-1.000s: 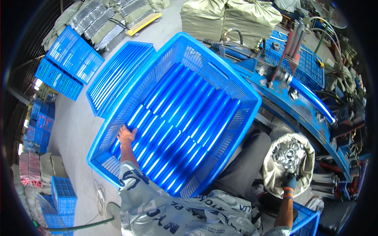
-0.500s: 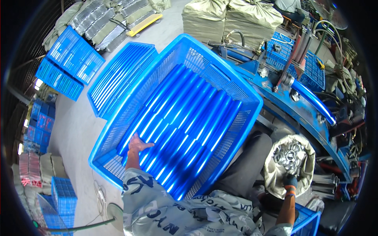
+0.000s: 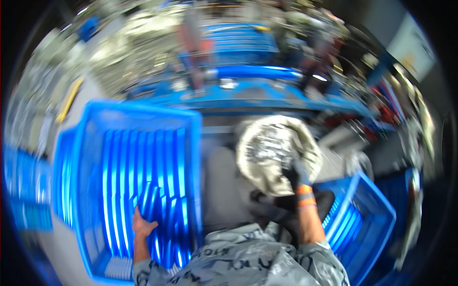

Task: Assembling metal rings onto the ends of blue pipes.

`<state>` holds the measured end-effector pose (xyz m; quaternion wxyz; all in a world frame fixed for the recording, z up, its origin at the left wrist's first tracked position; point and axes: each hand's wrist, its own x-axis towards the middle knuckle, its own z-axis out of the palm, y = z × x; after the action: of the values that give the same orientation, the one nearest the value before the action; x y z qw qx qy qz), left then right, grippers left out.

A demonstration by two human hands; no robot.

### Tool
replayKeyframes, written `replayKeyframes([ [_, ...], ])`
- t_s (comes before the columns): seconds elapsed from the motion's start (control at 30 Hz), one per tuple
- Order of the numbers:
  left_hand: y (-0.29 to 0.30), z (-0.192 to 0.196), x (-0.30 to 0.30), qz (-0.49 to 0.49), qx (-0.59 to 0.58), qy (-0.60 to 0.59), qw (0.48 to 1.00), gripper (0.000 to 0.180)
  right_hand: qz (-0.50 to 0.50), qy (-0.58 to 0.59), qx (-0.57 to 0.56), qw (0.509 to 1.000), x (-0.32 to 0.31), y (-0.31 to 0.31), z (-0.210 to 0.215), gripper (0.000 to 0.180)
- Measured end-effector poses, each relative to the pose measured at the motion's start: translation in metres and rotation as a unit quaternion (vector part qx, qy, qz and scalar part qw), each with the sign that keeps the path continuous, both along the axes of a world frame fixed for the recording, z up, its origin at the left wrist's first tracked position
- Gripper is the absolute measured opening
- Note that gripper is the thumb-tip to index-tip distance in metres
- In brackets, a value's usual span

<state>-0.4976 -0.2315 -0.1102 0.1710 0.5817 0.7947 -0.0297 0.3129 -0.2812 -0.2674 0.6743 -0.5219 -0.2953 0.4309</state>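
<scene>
My bare left hand [image 3: 143, 223] rests on shiny blue tubes [image 3: 121, 190] lying side by side in a large blue plastic crate [image 3: 198, 143]. Its thumb stands well apart from the fingers, and some fingertips are hidden among the tubes. Beside the hand, a few tubes look slightly tilted. On the right, my right hand [image 3: 296, 175], in a dark glove with an orange band at the wrist, dips into the near side of a pale cloth sack [image 3: 243, 159]. Small silvery metal rings [image 3: 272, 143] fill the sack. Blur hides this hand's fingers.
Beyond the sack runs a blue metal workbench [image 3: 253, 95] with a blue tube [image 3: 257, 72] mounted across it. A second blue crate [image 3: 381, 205] with tubes stands at my right side. Another tube-filled crate [image 3: 62, 176] adjoins the large one on the left.
The view has swung to the right, so the large crate now appears further left and the bench straight ahead. My left hand stays on the tubes, my right at the sack.
</scene>
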Motion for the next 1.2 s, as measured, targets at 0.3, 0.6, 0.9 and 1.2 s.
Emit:
replayKeyframes([
  [0.3,0.101,0.143,0.388,-0.365,0.055,-0.13,0.92,0.135,0.07,0.366,0.081,0.924,-0.064,-0.048,0.199,0.092],
  [0.6,0.097,0.054,0.621,-0.53,-0.052,0.203,0.822,0.131,0.013,0.42,0.149,0.895,-0.043,-0.089,0.185,0.082],
  [0.9,0.079,0.145,0.583,-0.522,0.056,-0.153,0.838,0.087,-0.087,0.417,0.211,0.88,-0.023,-0.112,0.182,0.056],
  [1.2,0.043,0.243,0.522,-0.604,0.042,-0.101,0.79,0.082,0.026,0.314,0.178,0.932,-0.035,-0.09,0.202,0.06],
])
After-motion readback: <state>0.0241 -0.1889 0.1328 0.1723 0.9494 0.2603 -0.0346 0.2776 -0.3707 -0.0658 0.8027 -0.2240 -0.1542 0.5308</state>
